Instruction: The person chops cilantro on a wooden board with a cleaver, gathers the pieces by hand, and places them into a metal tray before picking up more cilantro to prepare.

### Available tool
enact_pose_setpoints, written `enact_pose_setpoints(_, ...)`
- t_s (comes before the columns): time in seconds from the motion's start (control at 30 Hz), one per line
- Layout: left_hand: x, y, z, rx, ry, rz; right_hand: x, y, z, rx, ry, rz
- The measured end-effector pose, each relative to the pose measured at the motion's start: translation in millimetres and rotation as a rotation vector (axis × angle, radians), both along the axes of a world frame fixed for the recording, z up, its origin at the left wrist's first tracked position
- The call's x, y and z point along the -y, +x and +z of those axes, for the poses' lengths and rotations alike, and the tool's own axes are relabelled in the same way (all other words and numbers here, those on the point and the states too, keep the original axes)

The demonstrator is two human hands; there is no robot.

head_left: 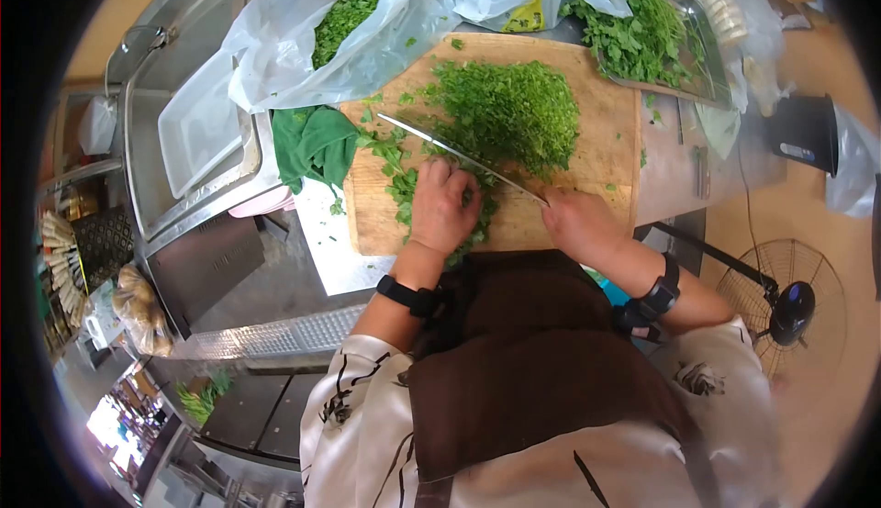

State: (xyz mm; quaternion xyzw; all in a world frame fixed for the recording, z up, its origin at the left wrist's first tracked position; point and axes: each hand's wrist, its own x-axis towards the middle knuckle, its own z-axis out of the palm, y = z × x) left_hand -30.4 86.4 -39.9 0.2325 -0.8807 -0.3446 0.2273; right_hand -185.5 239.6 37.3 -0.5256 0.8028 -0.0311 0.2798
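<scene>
My left hand (443, 207) lay flat on a bunch of leafy herbs (401, 182) near the front edge of the wooden cutting board (606, 141), fingers pressed together and curled down on the stems. My right hand (578, 223) was closed around the handle of the knife (459, 153) at the board's front right corner; its long thin blade crossed the board slantwise toward the left edge. Behind the blade a loose, fine heap of chopped greens (509, 113) filled the middle, leaving bare wood only at the right side. A crumpled green cloth (315, 144) touched the left edge, with soft plastic bags (367, 31) crowding the back
</scene>
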Motion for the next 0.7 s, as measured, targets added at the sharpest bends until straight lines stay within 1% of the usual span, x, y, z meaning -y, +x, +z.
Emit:
enact_pose_setpoints(0.07, -4, 6, 0, 0.005, -0.007, -0.004, -2, 2, -2, -0.051, -0.016, 0.046)
enact_pose_setpoints(0.17, 1, 2, -4, -0.023, -0.036, 0.002, -12, 1, 19, -0.038, -0.123, 0.023)
enact_pose_setpoints(0.27, 1, 1, -4, -0.099, -0.055, -0.007, -22, 10, 64, -0.061, -0.07, 0.031)
enact_pose_setpoints(0.33, 2, -3, -6, -0.144, -0.106, 0.005, -28, 12, 76, -0.062, 0.033, 0.047)
enact_pose_setpoints(0.37, 3, -4, -6, -0.153, -0.092, 0.005, -29, 12, 78, -0.06, 0.087, 0.058)
enact_pose_setpoints(0.43, 2, -2, -6, -0.16, -0.059, 0.011, -25, 13, 74, -0.051, 0.1, 0.05)
enact_pose_setpoints(0.47, 2, 0, -7, -0.121, -0.037, 0.002, -22, 14, 70, -0.044, 0.105, 0.047)
enact_pose_setpoints(0.57, 2, 5, -7, -0.042, -0.006, -0.019, 1, 12, 23, -0.017, 0.093, -0.006)
enact_pose_setpoints(0.63, 2, 6, -6, -0.042, -0.021, -0.006, 6, 15, 1, -0.037, 0.011, 0.012)
enact_pose_setpoints(0.7, 1, 8, -2, -0.047, -0.021, 0.012, 7, 16, -2, -0.044, -0.058, 0.019)
